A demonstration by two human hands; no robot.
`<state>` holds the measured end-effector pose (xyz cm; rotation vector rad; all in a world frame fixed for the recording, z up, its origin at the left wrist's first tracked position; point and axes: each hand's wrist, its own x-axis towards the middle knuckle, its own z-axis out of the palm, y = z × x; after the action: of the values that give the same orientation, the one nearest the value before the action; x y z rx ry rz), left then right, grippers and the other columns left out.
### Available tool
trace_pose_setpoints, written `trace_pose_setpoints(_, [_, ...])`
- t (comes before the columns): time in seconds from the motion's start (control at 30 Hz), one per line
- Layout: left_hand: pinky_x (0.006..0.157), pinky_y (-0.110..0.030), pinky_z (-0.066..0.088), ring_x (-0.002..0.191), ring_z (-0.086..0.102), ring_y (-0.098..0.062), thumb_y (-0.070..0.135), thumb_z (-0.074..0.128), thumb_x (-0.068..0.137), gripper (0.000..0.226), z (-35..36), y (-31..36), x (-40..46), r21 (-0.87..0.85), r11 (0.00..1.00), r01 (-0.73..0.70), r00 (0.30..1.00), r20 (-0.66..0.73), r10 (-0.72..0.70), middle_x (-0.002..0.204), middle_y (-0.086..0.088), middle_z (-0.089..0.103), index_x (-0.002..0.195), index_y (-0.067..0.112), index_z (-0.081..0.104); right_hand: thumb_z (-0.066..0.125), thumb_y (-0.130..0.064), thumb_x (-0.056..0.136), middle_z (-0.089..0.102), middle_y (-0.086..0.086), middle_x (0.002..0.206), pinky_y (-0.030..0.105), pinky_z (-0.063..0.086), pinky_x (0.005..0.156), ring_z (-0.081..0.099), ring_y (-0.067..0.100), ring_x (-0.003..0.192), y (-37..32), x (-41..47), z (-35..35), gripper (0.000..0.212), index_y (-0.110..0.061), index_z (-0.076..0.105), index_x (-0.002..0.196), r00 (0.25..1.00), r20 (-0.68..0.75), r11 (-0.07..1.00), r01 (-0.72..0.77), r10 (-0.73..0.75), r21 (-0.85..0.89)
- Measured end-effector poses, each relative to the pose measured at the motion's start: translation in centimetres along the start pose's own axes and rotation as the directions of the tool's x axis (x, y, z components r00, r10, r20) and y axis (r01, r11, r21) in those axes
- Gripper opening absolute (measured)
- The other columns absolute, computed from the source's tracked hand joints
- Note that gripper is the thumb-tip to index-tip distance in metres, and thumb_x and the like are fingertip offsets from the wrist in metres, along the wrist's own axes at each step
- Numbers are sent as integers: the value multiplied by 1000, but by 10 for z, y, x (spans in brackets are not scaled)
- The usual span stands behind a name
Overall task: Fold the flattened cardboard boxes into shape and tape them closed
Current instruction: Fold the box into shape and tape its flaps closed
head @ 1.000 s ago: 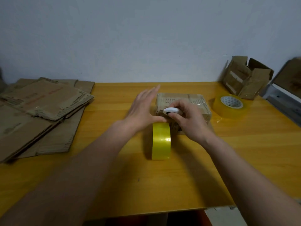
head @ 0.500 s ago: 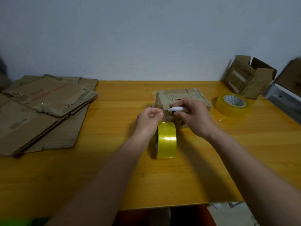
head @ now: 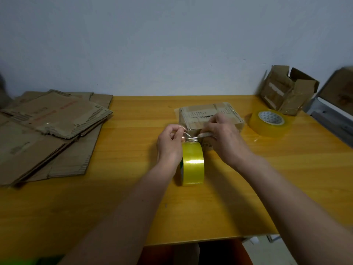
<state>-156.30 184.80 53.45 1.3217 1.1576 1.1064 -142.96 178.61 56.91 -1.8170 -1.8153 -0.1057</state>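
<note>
Head view. Folded cardboard box [head: 210, 116] sits on the table [head: 286, 178] just past centre, top flaps down and already glossy with tape. Upright tape roll [head: 193, 163] stands on edge just at the box's 6 o'clock, touching or nearly so.

Change over the last second: the left hand [head: 170, 142], which lay flat with straight fingers against the box's 9 o'clock side, has come off the box and now pinches the free strip of tape [head: 188, 136] between thumb and fingers above the roll. The right hand [head: 223, 138] has stayed at the box's near face, fingers curled round a small white cutter [head: 205, 134], its tip at the stretched strip.

Reading: pressing-down is finished; this is the cut. The strip is taut between the left pinch and the box. Judged: once severed, this box's seam is closed and only the loose tail needs smoothing.

Elsewhere: stack of flattened boxes [head: 51, 129] at 9 o'clock, not yet folded. Second tape roll [head: 270, 122] lying flat at 3 o'clock of the box. Another cardboard box [head: 288, 88], flaps up, at the 2 o'clock corner.

Risk: slack tape may stick to itself.
</note>
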Motion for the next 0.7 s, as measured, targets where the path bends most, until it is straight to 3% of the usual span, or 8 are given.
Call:
trace_pose_setpoints(0.17, [72,-34,46,77,59,-16,16,60,94,15,-4,3,-4,-16,999,47,993,106,-45,80,0,63,90,30,60,72,-11,81,58,-13,80,22,40,61,56,7,77,24,-12,-2,14,-23,68,88,950,149,932,-299,273,203])
trace_pose_setpoints(0.27, [81,-40,50,89,61,-21,14,68,87,24,-6,4,-6,18,997,72,984,162,-74,93,-2,61,92,34,57,64,-7,86,59,-3,89,33,48,73,58,17,86,40,-30,13,17,-22,57,89,861,334,884,-447,383,138])
trace_pose_setpoints(0.37, [90,-51,52,99,65,-27,10,68,86,27,-9,9,-6,5,993,116,976,185,-115,104,-6,65,97,32,57,62,-9,87,59,1,91,34,46,74,57,21,88,48,-39,20,11,-18,55,88,811,388,851,-514,438,112])
trace_pose_setpoints(0.43, [90,-55,52,97,67,-31,8,67,86,28,-10,10,-7,6,991,136,971,196,-135,104,-11,68,98,31,57,67,-13,85,62,2,90,37,49,74,58,21,88,46,-34,18,9,-18,59,84,841,316,879,-474,438,43])
trace_pose_setpoints(0.47, [89,-55,52,96,67,-33,7,66,86,28,-9,10,-7,7,990,142,970,199,-140,103,-13,69,98,30,56,68,-15,84,62,1,89,37,49,73,57,20,87,43,-29,16,9,-18,60,82,886,213,906,-424,412,10])
trace_pose_setpoints(0.57, [83,-48,54,93,67,-29,5,65,86,29,-7,9,-6,-5,989,145,969,202,-141,101,-13,70,98,29,55,67,-16,86,55,-3,92,25,35,76,48,15,91,18,-6,8,4,-18,63,85,977,-136,986,-164,167,34])
trace_pose_setpoints(0.63, [72,-35,51,85,66,-18,5,66,86,27,-6,7,-4,-20,989,144,970,199,-138,95,-7,70,98,27,55,63,-15,89,58,2,108,21,29,85,46,17,105,2,12,10,15,-14,67,104,994,-106,995,-20,30,99])
trace_pose_setpoints(0.7, [64,-22,45,79,65,-7,6,67,86,25,-8,6,-3,-40,988,149,968,212,-138,91,-2,70,101,23,57,57,-15,94,56,4,128,22,26,97,42,20,120,-3,22,18,29,-14,63,122,999,37,989,14,-20,149])
